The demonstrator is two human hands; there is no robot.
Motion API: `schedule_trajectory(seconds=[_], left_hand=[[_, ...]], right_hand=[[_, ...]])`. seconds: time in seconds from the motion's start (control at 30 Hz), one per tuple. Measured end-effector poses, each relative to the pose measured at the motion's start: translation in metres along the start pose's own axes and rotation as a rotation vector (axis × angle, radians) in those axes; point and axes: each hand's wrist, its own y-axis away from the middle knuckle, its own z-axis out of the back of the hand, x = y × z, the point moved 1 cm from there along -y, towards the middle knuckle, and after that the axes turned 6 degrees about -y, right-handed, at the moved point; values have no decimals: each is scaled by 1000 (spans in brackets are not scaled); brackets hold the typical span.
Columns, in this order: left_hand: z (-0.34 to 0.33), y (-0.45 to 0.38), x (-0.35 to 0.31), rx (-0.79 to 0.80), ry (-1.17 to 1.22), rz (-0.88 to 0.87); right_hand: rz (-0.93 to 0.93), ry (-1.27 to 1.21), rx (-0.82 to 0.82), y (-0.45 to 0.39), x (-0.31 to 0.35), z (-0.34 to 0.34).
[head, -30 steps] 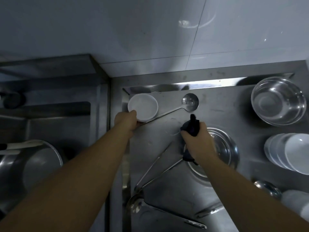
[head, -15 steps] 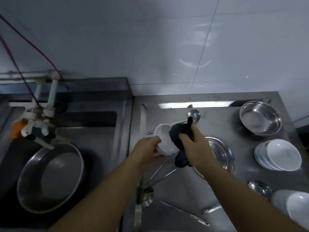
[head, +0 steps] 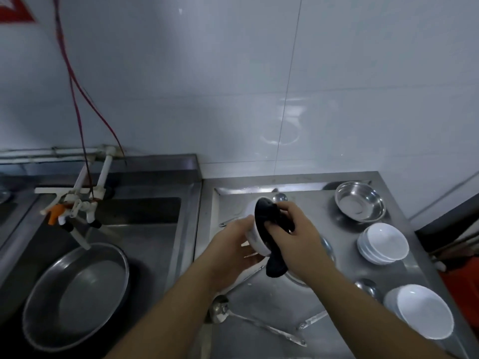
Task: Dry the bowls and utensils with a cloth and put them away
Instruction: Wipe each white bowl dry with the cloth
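on the left we see a steel basin [head: 75,299] in the sink [head: 145,229], under the taps [head: 72,206]. over the counter [head: 272,307] our left hand [head: 233,244] holds a white bowl [head: 255,235] from behind, fingers curled on it. our right hand [head: 293,229] grips a dark cloth [head: 269,221] and presses it into this bowl. a ladle [head: 220,310] lies below. on the right stand a steel bowl [head: 360,204] and white bowl stacks [head: 382,242].

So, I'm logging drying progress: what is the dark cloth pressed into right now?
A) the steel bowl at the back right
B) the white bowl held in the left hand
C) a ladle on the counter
B: the right hand pushes the dark cloth into the white bowl that the left hand holds above the counter.
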Motion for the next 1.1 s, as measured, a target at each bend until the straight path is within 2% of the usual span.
schedule_trajectory(seconds=[0.17, 0.27, 0.4, 0.57, 0.7, 0.87, 1.03, 1.1], left_hand=[[-22, 24, 6, 43, -77, -88], [-45, 35, 9, 91, -68, -158], [-67, 45, 14, 52, 27, -183], [-93, 57, 14, 58, 88, -230], [-108, 62, 10, 60, 195, -229], [-100, 60, -9, -39, 35, -265], [-62, 61, -33, -55, -158, -411], [-42, 64, -40, -45, -302, -489]], right_hand=[[29, -157, 97, 22, 17, 15], [106, -120, 185, 33, 23, 31], [278, 55, 335, 37, 34, 59], [663, 370, 452, 31, 49, 84], [752, 614, 496, 24, 54, 95], [567, 781, 471, 25, 69, 82], [139, 617, 473, 28, 106, 44], [-10, 493, 457, 29, 117, 30]])
